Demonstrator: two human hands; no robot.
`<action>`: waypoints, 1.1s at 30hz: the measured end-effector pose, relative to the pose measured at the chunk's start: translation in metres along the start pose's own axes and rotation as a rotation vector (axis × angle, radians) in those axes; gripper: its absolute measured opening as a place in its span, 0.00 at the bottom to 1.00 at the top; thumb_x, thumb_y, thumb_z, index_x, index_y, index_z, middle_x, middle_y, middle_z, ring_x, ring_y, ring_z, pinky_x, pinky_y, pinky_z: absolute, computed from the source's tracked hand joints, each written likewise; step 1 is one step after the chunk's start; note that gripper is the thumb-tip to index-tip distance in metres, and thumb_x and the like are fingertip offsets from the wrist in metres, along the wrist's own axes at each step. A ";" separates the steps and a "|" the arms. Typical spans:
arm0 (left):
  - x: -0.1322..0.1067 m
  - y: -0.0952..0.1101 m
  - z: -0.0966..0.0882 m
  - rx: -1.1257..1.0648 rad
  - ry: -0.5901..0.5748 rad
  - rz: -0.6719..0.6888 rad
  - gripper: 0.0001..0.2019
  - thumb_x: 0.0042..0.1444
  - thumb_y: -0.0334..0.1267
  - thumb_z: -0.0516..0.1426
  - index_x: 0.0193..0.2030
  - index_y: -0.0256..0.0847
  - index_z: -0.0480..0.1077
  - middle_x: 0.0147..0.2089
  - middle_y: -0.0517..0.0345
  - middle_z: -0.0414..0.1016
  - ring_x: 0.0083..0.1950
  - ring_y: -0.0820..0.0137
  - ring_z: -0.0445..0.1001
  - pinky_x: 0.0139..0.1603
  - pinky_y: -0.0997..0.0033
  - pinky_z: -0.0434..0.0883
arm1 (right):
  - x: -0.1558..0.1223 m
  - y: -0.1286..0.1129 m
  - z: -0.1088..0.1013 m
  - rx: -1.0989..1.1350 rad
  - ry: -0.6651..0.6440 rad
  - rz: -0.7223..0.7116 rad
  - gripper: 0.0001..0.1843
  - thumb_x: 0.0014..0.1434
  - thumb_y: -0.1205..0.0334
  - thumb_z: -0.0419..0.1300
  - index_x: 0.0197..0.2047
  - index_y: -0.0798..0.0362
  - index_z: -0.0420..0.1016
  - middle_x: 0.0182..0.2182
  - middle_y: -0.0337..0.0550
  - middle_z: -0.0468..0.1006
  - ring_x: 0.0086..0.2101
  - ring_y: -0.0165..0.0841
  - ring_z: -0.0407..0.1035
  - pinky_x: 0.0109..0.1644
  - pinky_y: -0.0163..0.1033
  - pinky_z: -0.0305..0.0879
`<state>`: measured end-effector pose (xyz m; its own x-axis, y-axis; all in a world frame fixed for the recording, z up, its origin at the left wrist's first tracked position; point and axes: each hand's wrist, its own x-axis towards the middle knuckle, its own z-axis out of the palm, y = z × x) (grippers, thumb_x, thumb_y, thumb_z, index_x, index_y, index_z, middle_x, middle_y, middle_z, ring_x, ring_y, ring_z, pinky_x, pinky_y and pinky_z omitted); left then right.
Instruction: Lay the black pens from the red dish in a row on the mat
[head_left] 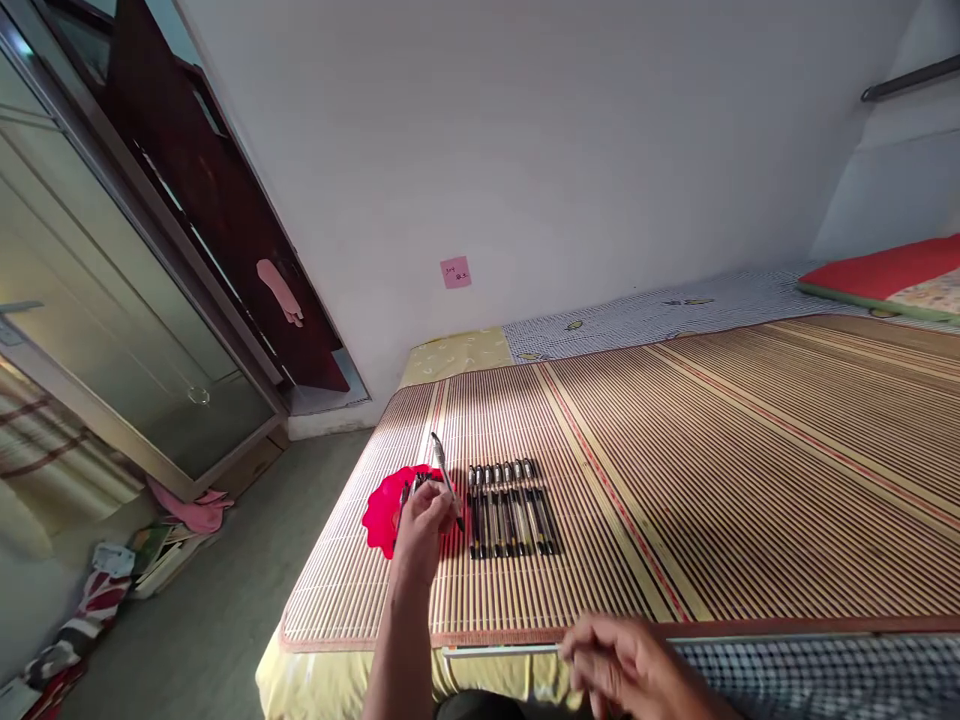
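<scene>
My left hand [424,515] is closed on a gel pen [441,460] with a clear barrel and dark ends. It holds the pen tilted, over the right side of a red scalloped plate [379,515]. Several more pens lie on that plate, partly hidden by the hand. Just right of it, a row of capped gel pens [512,522] lies side by side on the bamboo mat, their cap ends forming a band at the top. My right hand [611,660] hovers by the mat's front edge, fingers loosely bent and apart, with nothing visible in it.
The striped bamboo mat [720,470] covers a bed against a white wall. A pink note [455,272] is stuck to that wall. Red bedding [885,262] lies at the far right. To the left are a glass-panelled door [127,270], a dark red door [217,200] and grey floor.
</scene>
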<state>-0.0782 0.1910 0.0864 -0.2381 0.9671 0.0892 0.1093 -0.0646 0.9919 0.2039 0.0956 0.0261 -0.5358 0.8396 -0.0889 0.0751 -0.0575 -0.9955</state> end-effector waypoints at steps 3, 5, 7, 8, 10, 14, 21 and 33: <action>-0.008 0.009 0.044 -0.197 -0.150 0.000 0.23 0.46 0.57 0.66 0.31 0.42 0.63 0.25 0.63 0.69 0.25 0.75 0.65 0.28 0.75 0.63 | 0.040 -0.052 -0.032 0.060 0.194 -0.209 0.21 0.67 0.42 0.61 0.44 0.51 0.82 0.35 0.46 0.81 0.34 0.35 0.73 0.39 0.40 0.71; -0.010 0.012 0.067 -0.287 -0.267 -0.019 0.21 0.46 0.53 0.68 0.32 0.42 0.64 0.25 0.63 0.70 0.27 0.74 0.70 0.32 0.73 0.67 | 0.069 -0.079 -0.051 0.102 0.379 -0.317 0.20 0.66 0.42 0.62 0.44 0.51 0.82 0.40 0.48 0.82 0.38 0.36 0.74 0.43 0.41 0.72; -0.012 0.012 0.082 -0.350 -0.387 -0.046 0.19 0.49 0.49 0.68 0.33 0.41 0.65 0.25 0.62 0.72 0.27 0.72 0.72 0.34 0.72 0.69 | 0.096 -0.093 -0.062 0.108 0.510 -0.342 0.22 0.63 0.39 0.64 0.43 0.51 0.83 0.44 0.49 0.82 0.40 0.37 0.75 0.43 0.41 0.73; -0.013 0.011 0.087 -0.368 -0.437 -0.058 0.17 0.51 0.47 0.68 0.33 0.41 0.65 0.25 0.61 0.74 0.27 0.72 0.73 0.33 0.73 0.68 | 0.107 -0.095 -0.065 0.112 0.533 -0.333 0.24 0.61 0.38 0.66 0.43 0.52 0.83 0.44 0.50 0.82 0.40 0.37 0.75 0.41 0.41 0.73; -0.016 0.007 0.093 -0.372 -0.506 -0.077 0.15 0.54 0.45 0.66 0.34 0.41 0.65 0.25 0.60 0.75 0.26 0.73 0.73 0.32 0.73 0.66 | 0.122 -0.093 -0.066 0.113 0.509 -0.310 0.26 0.57 0.37 0.69 0.42 0.53 0.83 0.41 0.48 0.82 0.37 0.36 0.73 0.37 0.39 0.71; -0.022 -0.004 0.100 -0.396 -0.510 -0.125 0.17 0.56 0.48 0.66 0.36 0.40 0.66 0.25 0.62 0.74 0.24 0.73 0.72 0.30 0.74 0.65 | 0.130 -0.079 -0.060 0.155 0.476 -0.294 0.28 0.53 0.37 0.72 0.38 0.55 0.82 0.32 0.43 0.80 0.31 0.32 0.69 0.34 0.36 0.66; -0.019 -0.014 0.125 -0.436 -0.374 -0.123 0.25 0.53 0.58 0.69 0.34 0.41 0.64 0.23 0.67 0.69 0.19 0.82 0.54 0.20 0.79 0.50 | 0.131 -0.061 -0.045 0.234 0.558 -0.264 0.26 0.51 0.37 0.74 0.32 0.53 0.79 0.28 0.39 0.76 0.31 0.33 0.69 0.38 0.38 0.68; -0.001 -0.019 0.080 -0.402 -0.193 -0.133 0.25 0.51 0.60 0.68 0.37 0.39 0.69 0.24 0.65 0.73 0.17 0.80 0.61 0.18 0.79 0.53 | 0.151 -0.043 -0.144 0.053 0.840 -0.158 0.19 0.54 0.45 0.72 0.35 0.53 0.82 0.35 0.48 0.83 0.32 0.34 0.75 0.33 0.38 0.72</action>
<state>-0.0029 0.2105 0.0598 -0.0366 0.9991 -0.0222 -0.3018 0.0101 0.9533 0.2409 0.3025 0.0603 0.2663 0.9603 0.0831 0.0013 0.0858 -0.9963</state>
